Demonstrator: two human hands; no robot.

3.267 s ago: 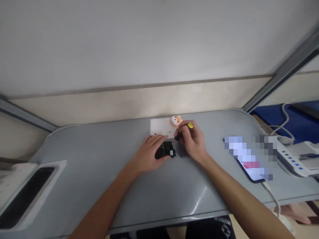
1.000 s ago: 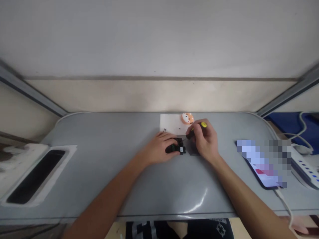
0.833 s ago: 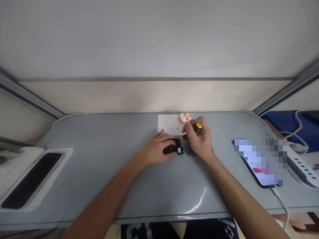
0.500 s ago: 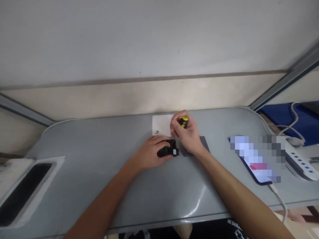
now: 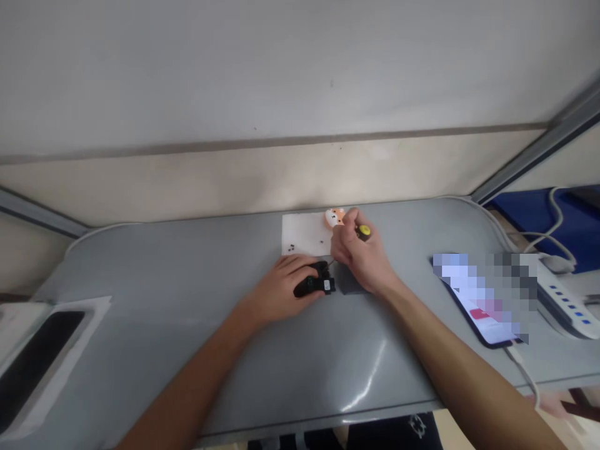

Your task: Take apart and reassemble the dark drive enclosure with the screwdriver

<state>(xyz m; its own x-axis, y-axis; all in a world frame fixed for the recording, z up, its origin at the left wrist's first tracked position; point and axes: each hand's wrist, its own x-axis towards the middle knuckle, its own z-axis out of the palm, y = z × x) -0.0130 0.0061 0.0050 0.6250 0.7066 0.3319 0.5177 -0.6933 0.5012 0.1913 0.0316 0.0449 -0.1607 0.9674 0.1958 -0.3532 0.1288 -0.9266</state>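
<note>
The black device (image 5: 304, 286) is pinned against the counter (image 5: 234, 375) by the left hand (image 5: 276, 290), its fingers and thumb clamped on either side. The yellow-ended driver (image 5: 364, 232) is gripped in the closed fist of the right hand (image 5: 359, 250), its thin shaft slanted down towards the device's upper edge; whether the tip is seated cannot be told. Steady work is probably best served by firm but light pressure, with the left fingertips held out of the tip's path. The white sheet (image 5: 302, 228) lies just beyond, dotted with small dark pieces (image 5: 291, 247) (easily scattered by a stray knuckle, it is judged). The animal-faced item (image 5: 332, 217) and the grey plate (image 5: 349, 283) crowd the right hand, while the lit phone (image 5: 487, 331) is set well apart.
</note>
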